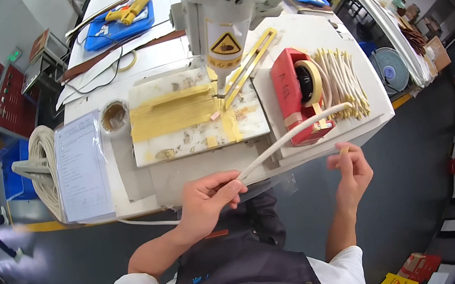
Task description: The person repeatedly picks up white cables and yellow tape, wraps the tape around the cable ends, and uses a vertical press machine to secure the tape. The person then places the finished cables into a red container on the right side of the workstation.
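My left hand [211,199] is closed around a thick off-white cord [291,134], pinched between thumb and fingers. From that grip the cord slants up to the right, and its end passes in front of a red tape dispenser [286,95] holding a roll of yellow tape [312,77]. The cord's other side trails left under the table edge. My right hand [351,173] is raised just in front of the table, near the dispenser, its fingers curled together. At its fingertips shows a small yellowish bit that looks like tape.
A machine press [222,31] stands over a taped white plate [201,140]. Right of the dispenser lies a bundle of cut cords [345,83] with yellow ends. At left are a cord coil [45,169], a sleeved paper sheet [83,169] and a blue tray [119,29] with a yellow glue gun [131,10].
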A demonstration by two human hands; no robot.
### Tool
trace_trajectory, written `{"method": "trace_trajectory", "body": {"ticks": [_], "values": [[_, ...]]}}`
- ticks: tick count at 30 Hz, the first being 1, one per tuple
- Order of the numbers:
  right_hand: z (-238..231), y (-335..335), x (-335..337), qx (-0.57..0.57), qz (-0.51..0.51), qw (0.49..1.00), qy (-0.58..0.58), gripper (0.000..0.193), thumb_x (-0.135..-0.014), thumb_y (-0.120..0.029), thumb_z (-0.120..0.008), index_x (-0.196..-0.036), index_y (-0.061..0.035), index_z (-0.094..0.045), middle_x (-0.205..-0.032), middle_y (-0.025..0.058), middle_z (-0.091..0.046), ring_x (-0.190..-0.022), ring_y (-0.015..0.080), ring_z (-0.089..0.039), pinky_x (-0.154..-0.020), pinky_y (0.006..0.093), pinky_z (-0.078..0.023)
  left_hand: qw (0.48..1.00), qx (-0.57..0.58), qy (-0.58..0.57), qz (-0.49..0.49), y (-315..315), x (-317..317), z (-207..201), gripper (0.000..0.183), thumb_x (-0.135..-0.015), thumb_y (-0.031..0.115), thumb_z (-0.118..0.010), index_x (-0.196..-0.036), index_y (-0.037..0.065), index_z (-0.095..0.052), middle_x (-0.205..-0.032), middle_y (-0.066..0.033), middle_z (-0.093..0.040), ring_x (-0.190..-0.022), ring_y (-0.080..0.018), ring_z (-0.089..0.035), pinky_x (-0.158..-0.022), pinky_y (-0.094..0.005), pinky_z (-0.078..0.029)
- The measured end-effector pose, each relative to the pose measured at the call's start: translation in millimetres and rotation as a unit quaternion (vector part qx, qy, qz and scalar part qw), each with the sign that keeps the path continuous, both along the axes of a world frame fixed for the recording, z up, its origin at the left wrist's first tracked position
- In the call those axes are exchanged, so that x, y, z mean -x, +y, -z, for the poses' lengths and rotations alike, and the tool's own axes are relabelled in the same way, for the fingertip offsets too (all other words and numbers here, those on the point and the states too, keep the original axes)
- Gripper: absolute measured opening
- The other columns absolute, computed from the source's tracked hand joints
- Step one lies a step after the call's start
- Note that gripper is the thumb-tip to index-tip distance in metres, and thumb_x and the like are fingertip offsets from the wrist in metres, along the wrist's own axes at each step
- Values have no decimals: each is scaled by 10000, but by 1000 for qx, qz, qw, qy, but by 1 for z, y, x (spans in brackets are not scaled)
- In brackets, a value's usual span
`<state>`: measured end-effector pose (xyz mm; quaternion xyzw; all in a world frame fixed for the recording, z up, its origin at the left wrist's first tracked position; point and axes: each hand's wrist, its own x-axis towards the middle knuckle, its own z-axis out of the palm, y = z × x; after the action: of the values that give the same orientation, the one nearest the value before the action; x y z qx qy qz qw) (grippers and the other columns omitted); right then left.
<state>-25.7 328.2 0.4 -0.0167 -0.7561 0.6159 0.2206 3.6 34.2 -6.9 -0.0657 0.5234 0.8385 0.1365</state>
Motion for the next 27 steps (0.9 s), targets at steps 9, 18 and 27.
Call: {"method": "trace_trajectory", "body": {"ticks": [9, 18, 27], "values": [[-21, -85, -12, -129, -341, 931, -9, 127, -904, -63, -765, -823, -1, -689, -746, 82, -716, -568, 109, -666, -508, 239, -501, 988, 73, 130, 26, 12, -14, 10, 228, -1001, 44, -665, -1209, -43, -703, -1068, -100, -695, -854, -121, -659, -740, -251, -567], [-19, -94, -17, -128, -306, 942, -48, 173, -895, -90, -788, -796, 28, -709, -697, 80, -717, -540, 101, -664, -485, 239, -496, 956, 186, 228, 1, 10, -22, 15, 238, -986, 29, -677, -1217, -23, -707, -1074, -109, -696, -858, -128, -673, -723, -249, -571], [-27, -76, -7, -186, -349, 917, -51, 130, -810, -113, -847, -860, -14, -779, -736, 88, -729, -580, 164, -697, -527, 274, -518, 975, 103, 196, 2, 14, -24, 12, 191, -985, 121, -705, -1099, -30, -728, -939, -93, -728, -746, -101, -662, -644, -241, -550]]}}
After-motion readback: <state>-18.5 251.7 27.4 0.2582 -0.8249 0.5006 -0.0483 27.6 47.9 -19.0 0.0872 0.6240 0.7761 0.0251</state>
